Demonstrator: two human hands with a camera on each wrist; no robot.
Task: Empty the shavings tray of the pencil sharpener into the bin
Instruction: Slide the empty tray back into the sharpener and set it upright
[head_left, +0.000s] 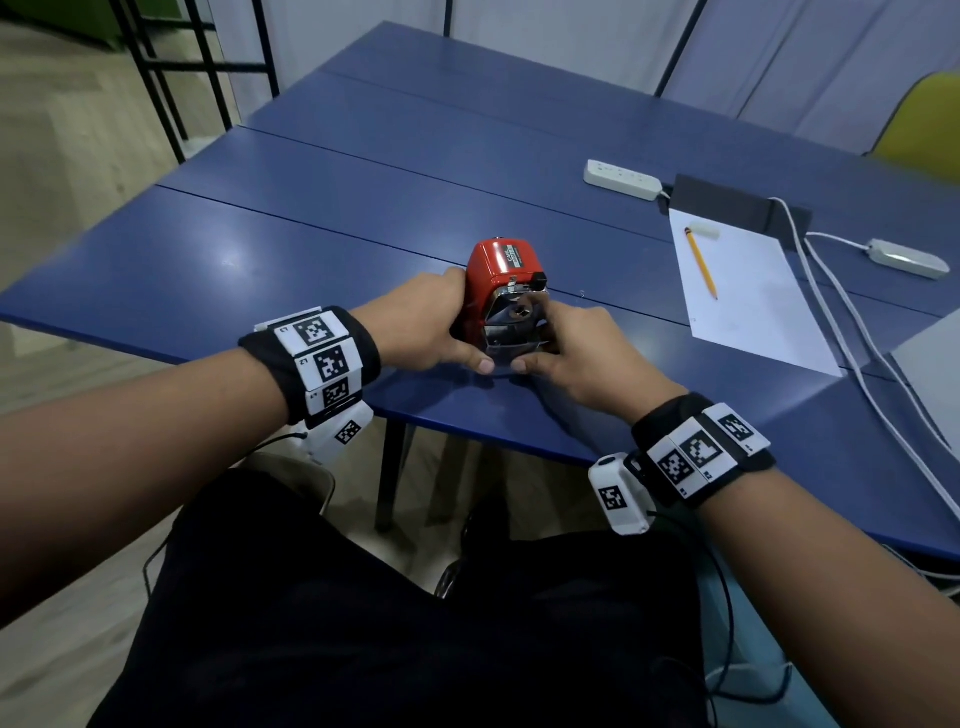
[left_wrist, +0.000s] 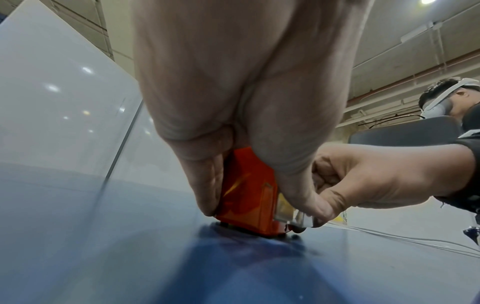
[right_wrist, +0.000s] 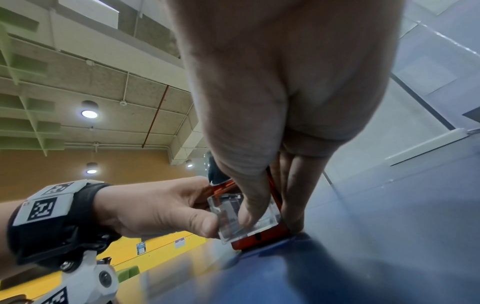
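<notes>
A red pencil sharpener (head_left: 501, 267) stands on the blue table (head_left: 311, 249) close to its near edge. My left hand (head_left: 447, 332) grips its left side, with the thumb down at the front corner. My right hand (head_left: 561, 343) comes in from the right and pinches the clear shavings tray (head_left: 511, 349) low in the sharpener's front. In the right wrist view, my thumb lies on the clear tray (right_wrist: 228, 216), which sticks out a little from the red body (right_wrist: 262, 240). The left wrist view shows my left fingers (left_wrist: 207, 185) clamped around the sharpener (left_wrist: 246, 197). No bin is in view.
To the right lies a white sheet of paper (head_left: 753, 301) with a yellow pencil (head_left: 701, 262) and an eraser (head_left: 704, 230) on it. Behind it are a power strip (head_left: 621, 179), a dark box (head_left: 727, 202) and white cables (head_left: 852, 332). A chair stands under the table.
</notes>
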